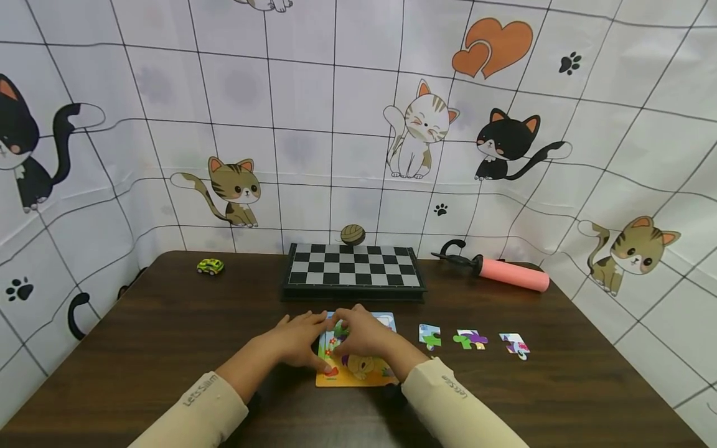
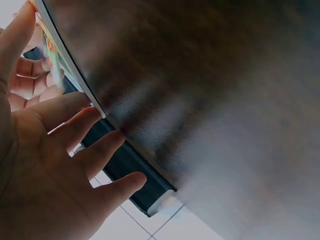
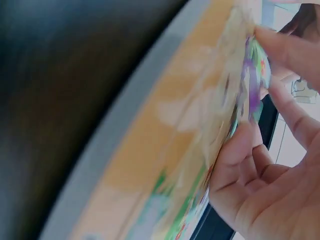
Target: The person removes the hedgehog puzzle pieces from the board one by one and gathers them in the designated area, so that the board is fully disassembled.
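Observation:
A colourful jigsaw puzzle board (image 1: 358, 379) with an orange lower edge lies flat on the dark wooden table, partly covered by both hands. My right hand (image 1: 366, 339) is over the board and pinches a green and purple puzzle piece (image 3: 255, 85) between thumb and fingers. The piece is tilted up from the board's surface. At the board's left edge rests my left hand (image 1: 297, 341), its fingers (image 2: 100, 152) spread and fairly straight, the thumb on the board's near left corner. Three loose puzzle pieces, the nearest a blue and green puzzle piece (image 1: 430, 336), lie in a row to the right.
Behind the puzzle stands a black and white checkered chessboard box (image 1: 353, 292). A pink-barrelled hand pump (image 1: 512, 274) lies at the back right. One small green toy car (image 1: 210, 266) sits at the back left. A cat-print curtain (image 1: 302, 149) hangs behind the table.

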Motion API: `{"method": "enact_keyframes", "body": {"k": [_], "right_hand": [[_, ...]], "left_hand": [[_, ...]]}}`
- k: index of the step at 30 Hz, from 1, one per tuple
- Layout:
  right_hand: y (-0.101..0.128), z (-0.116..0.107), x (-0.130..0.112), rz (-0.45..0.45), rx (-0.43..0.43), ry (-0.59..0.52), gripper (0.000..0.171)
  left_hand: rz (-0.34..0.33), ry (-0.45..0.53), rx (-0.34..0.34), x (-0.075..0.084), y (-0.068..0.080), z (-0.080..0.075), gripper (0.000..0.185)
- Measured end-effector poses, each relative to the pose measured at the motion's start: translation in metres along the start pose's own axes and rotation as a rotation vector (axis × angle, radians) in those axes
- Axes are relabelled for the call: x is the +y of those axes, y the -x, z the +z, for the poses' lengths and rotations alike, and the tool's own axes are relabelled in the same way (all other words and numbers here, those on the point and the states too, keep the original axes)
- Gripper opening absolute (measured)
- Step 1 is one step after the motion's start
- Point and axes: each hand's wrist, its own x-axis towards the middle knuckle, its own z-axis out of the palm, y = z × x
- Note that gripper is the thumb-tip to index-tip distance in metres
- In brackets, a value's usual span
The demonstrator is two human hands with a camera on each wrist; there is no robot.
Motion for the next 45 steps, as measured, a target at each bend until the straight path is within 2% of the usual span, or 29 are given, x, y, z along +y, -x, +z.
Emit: {"method": "enact_keyframes", "body": {"k": [7, 13, 18, 21, 23, 27, 31, 37, 41, 45], "right_hand": [[0.004, -0.001, -0.007, 0.019, 0.089, -0.116, 0.009], [0.008, -0.002, -0.005, 0.012, 0.142, -0.162, 0.009], [0.022, -0.015, 0.021, -0.009, 0.142, -0.331, 0.014], [0.041, -0.031, 0.044, 0.038, 0.118, -0.426, 0.019], [0.057, -0.043, 0.059, 0.089, 0.109, -0.442, 0.022], [0.088, -0.063, 0.085, 0.121, 0.099, -0.348, 0.020], [0.106, -0.072, 0.101, 0.074, 0.072, -0.267, 0.016], [0.113, -0.071, 0.107, 0.017, 0.025, -0.243, 0.011], [0.111, -0.069, 0.105, 0.008, 0.039, -0.213, 0.010], [0.109, -0.069, 0.103, 0.038, 0.072, -0.145, 0.012]], "left_hand": [[-0.002, 0.003, 0.002, 0.000, -0.002, -0.001, 0.091], [-0.006, 0.010, -0.014, 0.001, -0.001, -0.003, 0.091], [-0.024, 0.000, -0.018, 0.001, -0.004, -0.001, 0.090], [-0.030, -0.009, -0.021, 0.002, -0.008, 0.000, 0.091], [-0.032, -0.014, -0.027, 0.002, -0.009, 0.000, 0.091], [-0.044, -0.014, -0.032, 0.003, -0.010, 0.000, 0.092], [-0.054, -0.007, -0.033, 0.002, -0.010, 0.000, 0.092], [-0.051, -0.004, -0.034, 0.001, -0.008, -0.001, 0.093], [-0.043, -0.002, -0.039, 0.001, -0.009, -0.001, 0.093], [-0.045, 0.006, -0.049, 0.003, -0.010, -0.001, 0.092]]}}
